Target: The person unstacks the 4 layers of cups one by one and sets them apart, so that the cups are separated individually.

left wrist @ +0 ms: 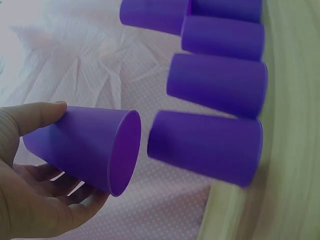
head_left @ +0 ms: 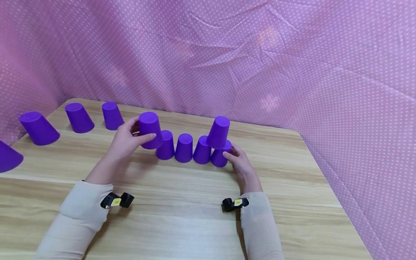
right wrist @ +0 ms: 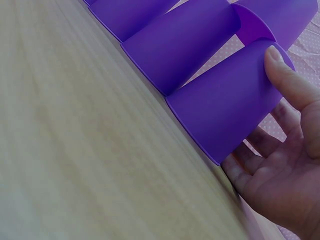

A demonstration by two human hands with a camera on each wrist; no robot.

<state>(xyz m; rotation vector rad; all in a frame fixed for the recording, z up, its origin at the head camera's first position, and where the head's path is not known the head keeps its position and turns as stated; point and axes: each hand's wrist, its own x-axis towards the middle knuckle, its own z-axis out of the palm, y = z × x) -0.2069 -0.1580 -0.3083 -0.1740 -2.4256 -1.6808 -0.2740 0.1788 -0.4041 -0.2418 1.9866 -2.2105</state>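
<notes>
My left hand (head_left: 125,139) grips an upside-down purple plastic cup (head_left: 150,128), thumb on its near side and fingers round the far side. In the left wrist view this held cup (left wrist: 75,145) is off the table, with a gap between its rim and the end cup (left wrist: 205,147) of a row. That row of upside-down purple cups (head_left: 184,148) stands on the table. My right hand (head_left: 242,164) holds the rightmost row cup (right wrist: 230,100) between thumb and fingers. Another upside-down cup (head_left: 219,132) rests on top, bridging the two right-hand cups.
Several more upside-down purple cups stand apart on the left of the table, among them one (head_left: 112,116) behind my left hand and one (head_left: 39,129) farther left. Pink dotted cloth (head_left: 208,54) hangs behind and beside the wooden table (head_left: 182,216).
</notes>
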